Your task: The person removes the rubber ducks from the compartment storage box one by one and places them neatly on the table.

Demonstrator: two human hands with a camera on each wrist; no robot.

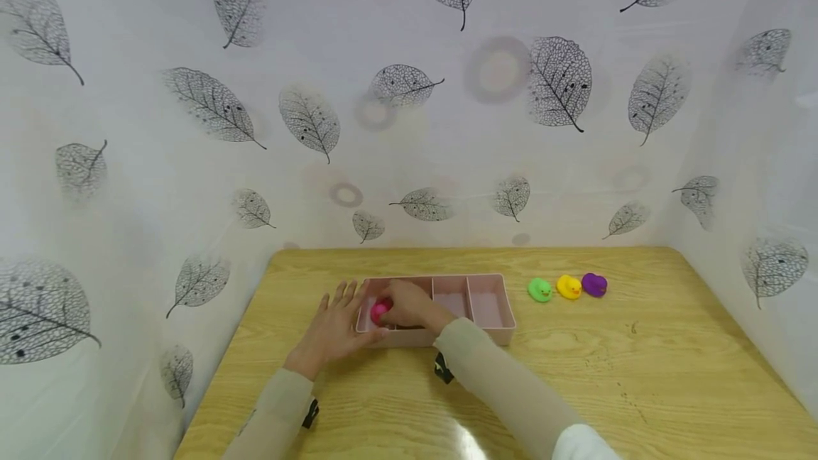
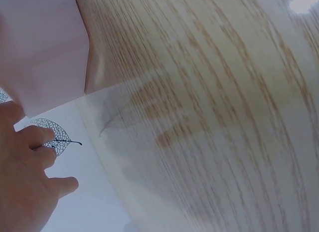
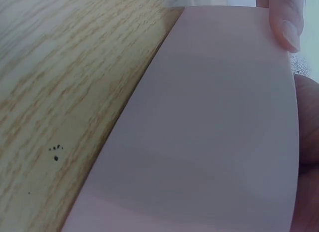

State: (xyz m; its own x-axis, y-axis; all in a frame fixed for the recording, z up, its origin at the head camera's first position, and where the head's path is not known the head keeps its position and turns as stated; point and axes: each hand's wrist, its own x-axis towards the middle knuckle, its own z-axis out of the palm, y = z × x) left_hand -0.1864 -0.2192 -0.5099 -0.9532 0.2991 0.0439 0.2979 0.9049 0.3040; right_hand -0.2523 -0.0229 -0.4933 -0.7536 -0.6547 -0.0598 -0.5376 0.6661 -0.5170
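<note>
A pink box divided into compartments stands on the table. My right hand reaches into its left part and pinches a bright pink toy duck, largely covered by the fingers, in the leftmost compartment. My left hand lies at the box's left end, fingers spread and thumb along the front rim. The left wrist view shows those spread left fingers beside the box. In the right wrist view the box's front wall hides most of my right hand.
Right of the box, a green duck, a yellow duck and a purple duck sit in a row on the wooden table. A leaf-patterned white curtain hangs behind and along both sides.
</note>
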